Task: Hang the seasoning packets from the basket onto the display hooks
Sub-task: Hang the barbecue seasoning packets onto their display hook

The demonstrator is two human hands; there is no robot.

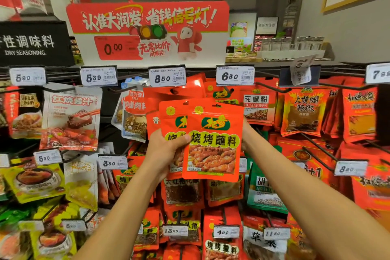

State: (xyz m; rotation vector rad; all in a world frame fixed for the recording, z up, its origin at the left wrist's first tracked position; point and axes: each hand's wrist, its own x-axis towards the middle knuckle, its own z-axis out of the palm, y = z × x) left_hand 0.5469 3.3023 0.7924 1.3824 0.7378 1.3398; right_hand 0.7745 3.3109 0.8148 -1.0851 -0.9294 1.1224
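Observation:
Two red seasoning packets with yellow lettering are held up in front of the display. The front packet (213,143) overlaps the rear packet (171,120) on its left. My left hand (166,152) grips the pair from the left, thumb on the front packet's face. My right hand (245,135) is mostly hidden behind the front packet's right edge and holds it from behind. The packets' top holes sit just below the hook (175,91) under the 8.50 price tag (167,77). The basket is out of view.
Hooks packed with hanging seasoning packets fill the wall on all sides. A bare hook (272,88) juts out right of the 6.30 tag (235,75). A red promotional sign (147,29) stands above the rack.

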